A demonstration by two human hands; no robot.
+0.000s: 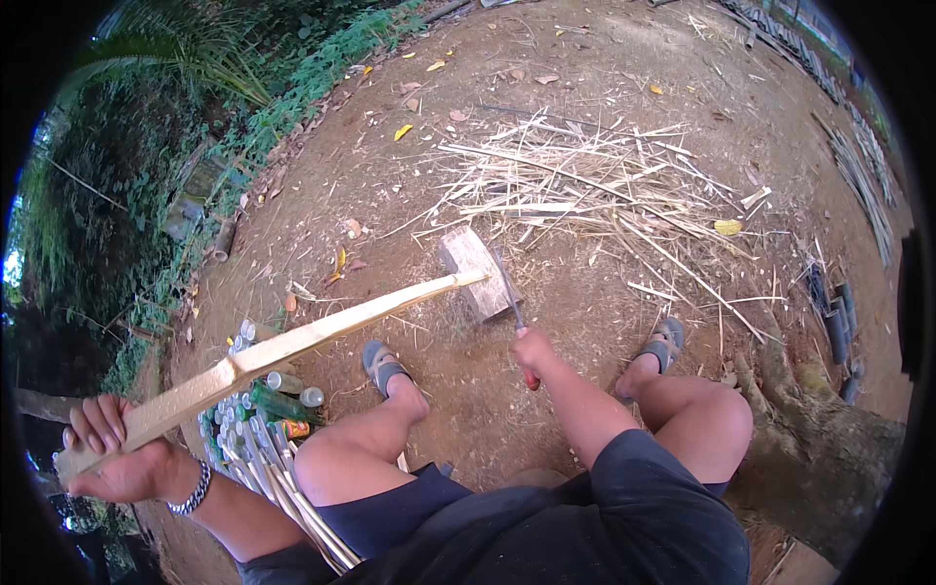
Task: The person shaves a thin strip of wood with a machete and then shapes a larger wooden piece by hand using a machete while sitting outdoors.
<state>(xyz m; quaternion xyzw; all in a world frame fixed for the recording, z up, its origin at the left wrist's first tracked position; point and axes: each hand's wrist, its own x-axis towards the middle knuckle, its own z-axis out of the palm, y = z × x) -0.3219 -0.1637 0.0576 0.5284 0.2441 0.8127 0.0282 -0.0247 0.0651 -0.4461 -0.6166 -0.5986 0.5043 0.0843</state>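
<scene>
My left hand [127, 458] is wrapped round the near end of a long, pale split bamboo piece [302, 343], which slants up and away to the right. The piece's narrower far end rests on a wooden block [466, 255] standing on the dirt between my feet. Just right of that end, my right hand [533, 351] grips a knife [509, 285] by its red-orange handle. The dark blade points away from me along the block's right side; whether it touches the wood I cannot tell. My feet, in grey sandals, are set apart on either side.
Beyond the block lies a loose heap of bamboo strips [585, 185]. Bottles and cans [283, 382] crowd the ground by my left leg, beside a bundle of strips [302, 507]. Dark tubes [837, 331] and a tree root [819, 458] are at right; bushes [127, 205] line the left.
</scene>
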